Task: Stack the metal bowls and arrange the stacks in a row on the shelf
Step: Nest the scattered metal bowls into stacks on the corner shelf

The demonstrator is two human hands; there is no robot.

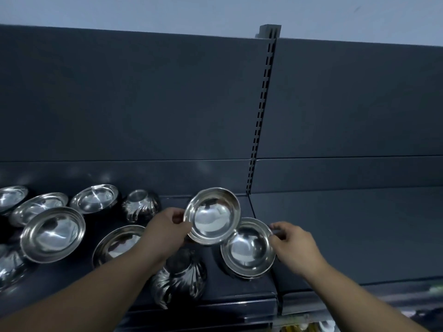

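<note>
Down at the front edge of the shelf, an upturned fluted bowl sits base-up, partly under the left forearm. Just right of it, there's the short stack of bowls, open side up, near the shelf's right end. The right hand has it by the right rim, fingers curled and pinching the edge.

Now the left hand, thumb and fingers nipped on the left rim of a single bowl. That bowl is tilted toward the camera, its lower edge overlapping the stack's far rim; whether they're touching, I cannot tell.

Left of the arm, a wide bowl is half hidden, and a big bowl stands open side up. Farther back, a second upturned fluted bowl, then three shallow bowls running off to the left edge, loose and unstacked. Behind it all is the dark back panel with its slotted upright.
</note>
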